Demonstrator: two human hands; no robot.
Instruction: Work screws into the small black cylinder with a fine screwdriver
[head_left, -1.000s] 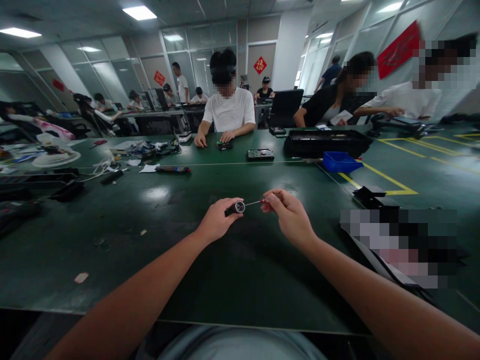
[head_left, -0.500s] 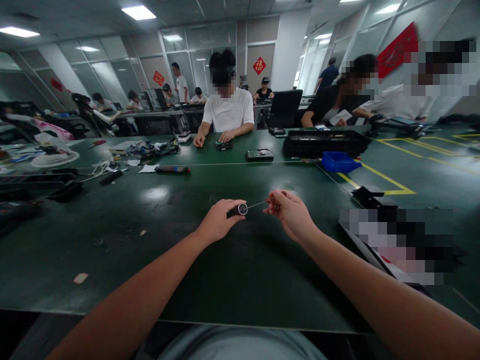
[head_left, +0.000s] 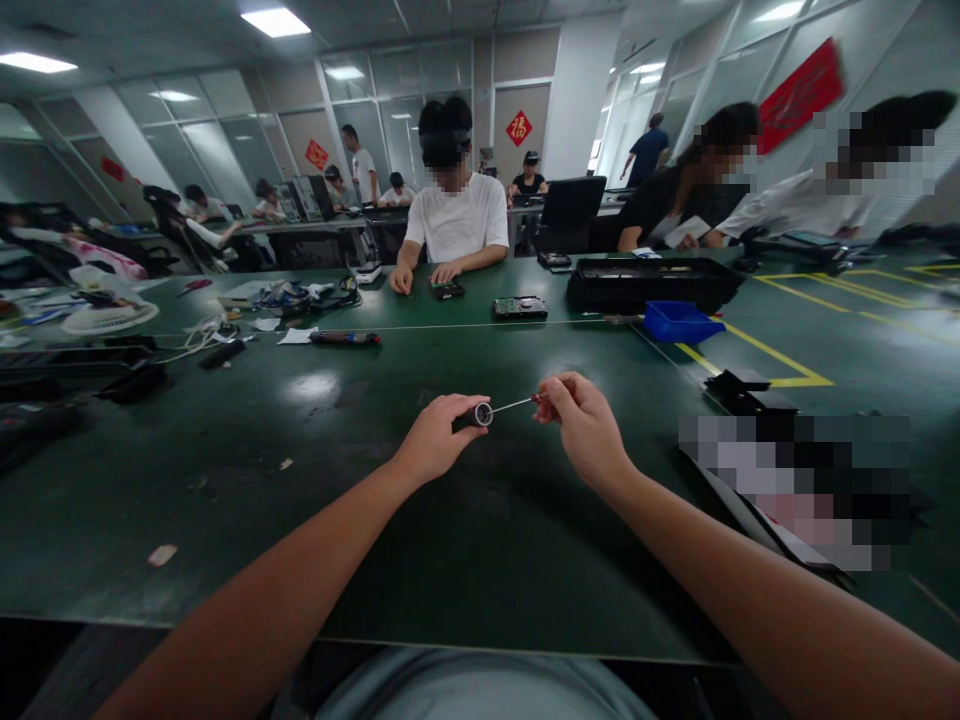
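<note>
My left hand (head_left: 435, 438) is closed around a short dark cylinder (head_left: 482, 414), whose silver-rimmed round end faces right. In the fingers of my right hand (head_left: 589, 425) is a thin screwdriver (head_left: 513, 405) with a metal shaft and a small reddish handle, mostly covered by the fingers. The shaft points left, its tip at the rimmed end of the cylinder; how deep it reaches inside I cannot tell. Both hands are held over the middle of the green table (head_left: 480, 560).
Beyond my hands lie a hard drive (head_left: 519, 307), a black tray (head_left: 652, 285), a blue bin (head_left: 681, 322) and a pen-like tool (head_left: 345, 338). Cables (head_left: 307, 296) are heaped at the far left. A person in a white shirt (head_left: 456, 220) sits opposite, hands on small parts.
My right hand has shifted slightly up, and the screwdriver's shaft shows a little differently against the cylinder. The left hand has barely moved.
</note>
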